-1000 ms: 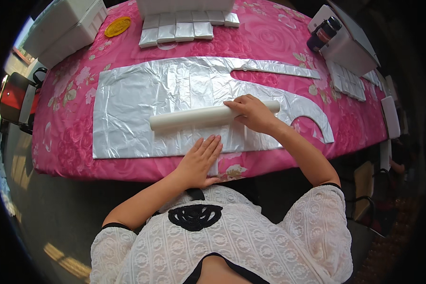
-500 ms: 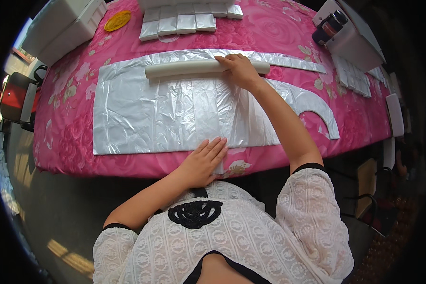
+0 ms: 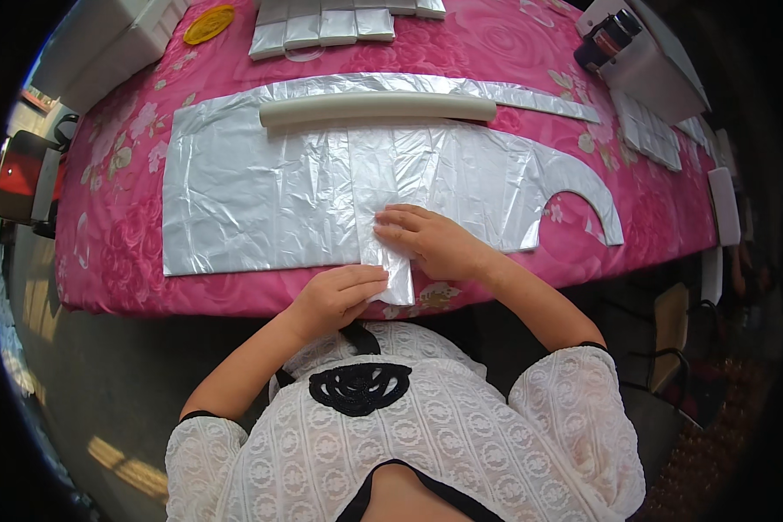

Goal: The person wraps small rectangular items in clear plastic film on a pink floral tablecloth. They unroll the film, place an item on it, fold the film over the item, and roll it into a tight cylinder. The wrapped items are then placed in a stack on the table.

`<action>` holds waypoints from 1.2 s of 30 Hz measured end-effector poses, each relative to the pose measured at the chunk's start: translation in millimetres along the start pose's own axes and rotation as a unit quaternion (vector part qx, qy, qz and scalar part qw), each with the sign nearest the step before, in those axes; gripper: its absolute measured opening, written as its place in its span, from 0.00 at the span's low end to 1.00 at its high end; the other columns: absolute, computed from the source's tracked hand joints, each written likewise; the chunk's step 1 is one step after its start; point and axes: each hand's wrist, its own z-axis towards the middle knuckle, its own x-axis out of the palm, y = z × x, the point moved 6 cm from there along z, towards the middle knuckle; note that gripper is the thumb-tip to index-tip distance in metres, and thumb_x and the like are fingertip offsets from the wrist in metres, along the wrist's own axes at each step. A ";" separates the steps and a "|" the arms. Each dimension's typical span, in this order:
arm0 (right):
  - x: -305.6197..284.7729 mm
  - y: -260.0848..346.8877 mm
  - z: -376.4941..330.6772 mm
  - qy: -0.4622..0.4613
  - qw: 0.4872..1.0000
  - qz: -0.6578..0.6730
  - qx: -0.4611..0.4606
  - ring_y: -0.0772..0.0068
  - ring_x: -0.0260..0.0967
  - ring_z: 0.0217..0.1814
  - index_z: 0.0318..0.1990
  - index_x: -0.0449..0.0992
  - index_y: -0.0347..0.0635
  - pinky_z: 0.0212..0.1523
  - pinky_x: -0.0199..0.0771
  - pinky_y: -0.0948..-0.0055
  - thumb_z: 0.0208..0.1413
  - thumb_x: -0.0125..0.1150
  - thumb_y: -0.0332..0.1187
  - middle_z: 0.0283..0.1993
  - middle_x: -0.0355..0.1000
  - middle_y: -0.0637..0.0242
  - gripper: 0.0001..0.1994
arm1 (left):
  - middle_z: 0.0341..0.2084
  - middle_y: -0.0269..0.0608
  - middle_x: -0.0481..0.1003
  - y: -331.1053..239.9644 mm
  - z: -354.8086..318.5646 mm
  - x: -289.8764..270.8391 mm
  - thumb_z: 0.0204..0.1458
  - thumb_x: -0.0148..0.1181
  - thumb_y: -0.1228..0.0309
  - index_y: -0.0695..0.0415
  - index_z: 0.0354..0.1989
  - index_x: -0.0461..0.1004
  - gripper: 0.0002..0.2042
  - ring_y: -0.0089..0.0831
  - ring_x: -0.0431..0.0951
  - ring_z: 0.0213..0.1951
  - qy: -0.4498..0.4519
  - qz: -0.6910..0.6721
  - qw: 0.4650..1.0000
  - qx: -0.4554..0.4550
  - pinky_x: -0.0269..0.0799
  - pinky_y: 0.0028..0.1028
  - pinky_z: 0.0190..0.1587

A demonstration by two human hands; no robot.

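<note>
A thin, silvery-translucent plastic apron [image 3: 235, 191] lies flat and folded lengthwise on the table, its curved neck end to the right. Across its upper part rests a long white tube [image 3: 374, 108], with no hand on it. A narrow strip of the same plastic [image 3: 398, 285] sticks out past the apron's near edge. At that strip's left side my left hand [image 3: 335, 296] is closed, fingertips pinching the plastic. My right hand [image 3: 435, 242] lies over the strip and the apron's near edge, fingers stretched out to the left; its thumb is mostly hidden.
A pink flowered cloth [image 3: 113, 252] covers the table. Folded plastic packs [image 3: 322, 30] sit at the back, more packs [image 3: 648, 135] at the right. White boxes [image 3: 117, 52] stand at the far left, a dark bottle [image 3: 607, 39] at the far right, near a yellow round thing [image 3: 209, 24] further left.
My right hand has let go of the white tube and come down to the near edge. My left hand has shifted left and closed on the strip, which now shows more.
</note>
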 end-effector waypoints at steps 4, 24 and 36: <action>-2.9 -0.9 4.0 -0.075 0.997 -0.003 0.022 0.57 0.60 0.56 0.49 0.68 0.41 0.54 0.64 0.66 0.36 0.56 0.20 0.53 0.64 0.60 0.25 | 0.46 0.47 0.70 0.0 13.4 -16.0 0.34 0.61 0.76 0.60 0.44 0.70 0.22 0.42 0.70 0.50 0.000 0.055 0.998 0.023 0.67 0.37 0.51; -9.2 -72.0 30.8 -0.094 0.863 0.298 0.396 0.75 0.70 0.19 0.27 0.77 0.32 0.24 0.69 0.76 0.43 0.56 0.33 0.19 0.72 0.61 0.11 | 0.49 0.55 0.66 64.3 43.1 -40.9 0.51 0.52 0.65 0.66 0.52 0.61 0.22 0.47 0.68 0.48 -0.176 0.119 0.948 -0.238 0.63 0.37 0.51; -27.4 -47.1 30.8 -0.175 0.931 -0.008 0.320 0.68 0.70 0.41 0.40 0.73 0.34 0.39 0.70 0.72 0.40 0.63 0.39 0.39 0.71 0.54 0.21 | 0.57 0.53 0.57 59.7 46.3 5.1 0.47 0.52 0.68 0.67 0.57 0.56 0.28 0.45 0.57 0.59 0.044 0.297 0.941 -0.155 0.53 0.38 0.59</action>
